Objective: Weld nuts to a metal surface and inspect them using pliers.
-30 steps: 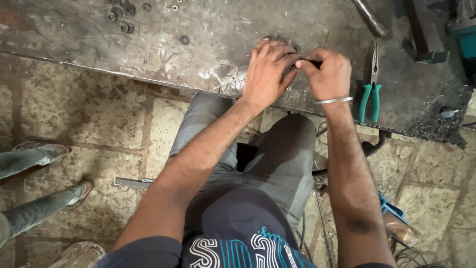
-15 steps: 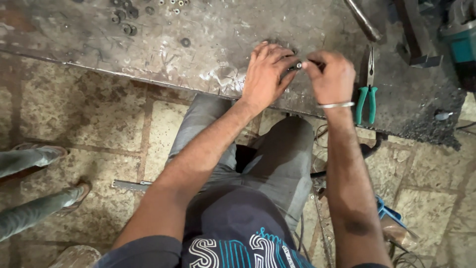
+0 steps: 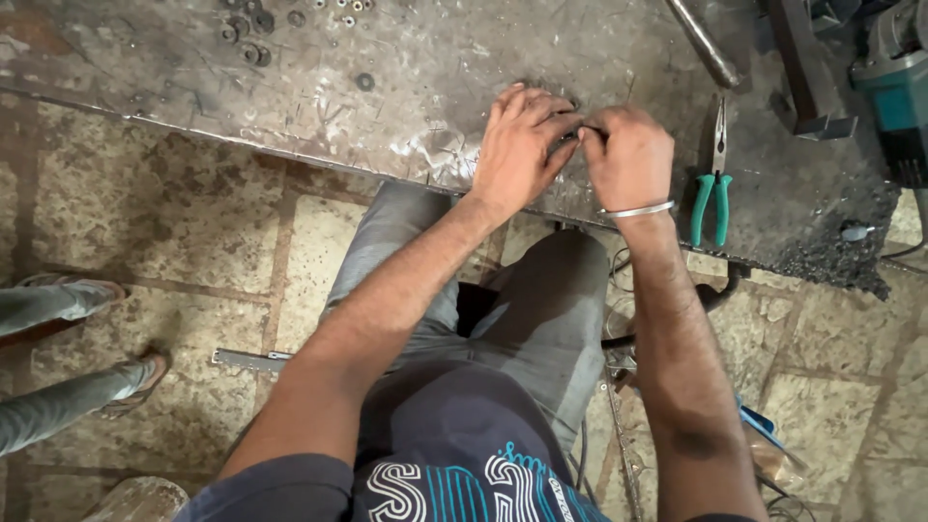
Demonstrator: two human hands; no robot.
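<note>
Since a second ago your hands have barely shifted: left hand (image 3: 522,145) and right hand (image 3: 628,155) meet fingertip to fingertip, pinching a small dark part (image 3: 578,132) above the counter (image 3: 387,97) near its front edge, green-handled pliers (image 3: 713,184) just beside.

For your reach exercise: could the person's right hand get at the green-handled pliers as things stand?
Probably yes: the right hand is busy against the left hand, but the pliers lie just beside it on the bench, nothing between.

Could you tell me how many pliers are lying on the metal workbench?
1: the green-handled pliers lie on the workbench just right of the right hand. Others may be hidden under the hands.
</note>
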